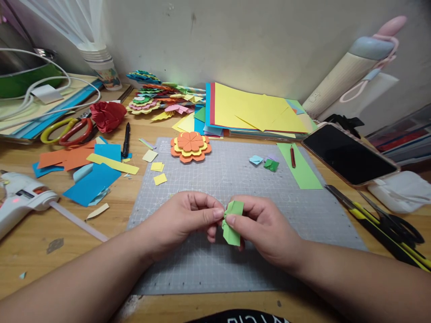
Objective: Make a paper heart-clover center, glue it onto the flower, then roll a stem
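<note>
Over the middle of a grey cutting mat (pixel 188 264), a small folded piece of light green paper (pixel 235 224) is between my two hands. My right hand (pixel 266 224) pinches it, thumb on its face and fingers behind. My left hand (pixel 188 215) has thumb and fingertips pressed together at the paper's left edge; the exact grip there is partly hidden. Beyond the hands a layered orange and yellow paper flower (pixel 190 146) lies on the mat. Small folded pieces in blue (pixel 256 159) and dark green (pixel 271 165) rest to its right.
A light green strip (pixel 308 172) carries a short dark red pencil (pixel 292 157). On the right lie a phone (pixel 350 152), black scissors (pixel 397 220) and a yellow-black cutter (pixel 367 215). Leftward are a glue gun (pixel 27 197), paper scraps (pixel 94 184) and red-yellow scissors (pixel 74 128). Paper sheets (pixel 249 107) stand behind.
</note>
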Motion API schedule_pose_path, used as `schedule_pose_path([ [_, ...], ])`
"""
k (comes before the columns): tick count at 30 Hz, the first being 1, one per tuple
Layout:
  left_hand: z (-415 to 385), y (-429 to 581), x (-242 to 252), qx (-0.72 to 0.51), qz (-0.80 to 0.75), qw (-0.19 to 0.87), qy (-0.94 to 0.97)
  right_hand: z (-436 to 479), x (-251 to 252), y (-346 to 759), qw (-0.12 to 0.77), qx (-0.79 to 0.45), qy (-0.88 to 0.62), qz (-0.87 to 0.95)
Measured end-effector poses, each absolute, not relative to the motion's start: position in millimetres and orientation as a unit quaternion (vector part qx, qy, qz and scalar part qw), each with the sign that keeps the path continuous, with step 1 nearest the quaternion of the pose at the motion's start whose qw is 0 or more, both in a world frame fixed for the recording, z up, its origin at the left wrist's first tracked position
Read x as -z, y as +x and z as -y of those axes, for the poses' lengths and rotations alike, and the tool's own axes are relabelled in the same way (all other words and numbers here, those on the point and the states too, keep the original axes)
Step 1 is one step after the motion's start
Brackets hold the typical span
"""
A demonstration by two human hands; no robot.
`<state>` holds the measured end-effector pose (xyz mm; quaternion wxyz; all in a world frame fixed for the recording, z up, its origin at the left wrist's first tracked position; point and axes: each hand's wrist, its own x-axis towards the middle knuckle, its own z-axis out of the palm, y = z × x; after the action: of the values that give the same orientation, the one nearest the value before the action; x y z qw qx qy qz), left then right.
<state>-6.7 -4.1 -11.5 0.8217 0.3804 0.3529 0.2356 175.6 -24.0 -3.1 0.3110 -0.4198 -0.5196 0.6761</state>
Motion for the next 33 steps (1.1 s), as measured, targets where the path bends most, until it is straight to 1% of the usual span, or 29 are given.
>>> schedule_pose_path([
  [11, 3.2, -5.2, 9.4, -0.254, -0.363, 0.817, 0.369, 23.8, 2.7, 172.8, 0.318, -0.678, -0.396, 0.531],
  [19, 4.0, -4.1, 11.9, -0.264, -0.374, 0.802, 0.384, 22.5, 3.8, 174.6, 0.311, -0.652, -0.427, 0.545],
  [33, 6.4, 0.0, 2.9, -0.286, -0.446, 0.724, 0.441, 24.0, 7.5, 175.9, 0.298, -0.606, -0.453, 0.582],
])
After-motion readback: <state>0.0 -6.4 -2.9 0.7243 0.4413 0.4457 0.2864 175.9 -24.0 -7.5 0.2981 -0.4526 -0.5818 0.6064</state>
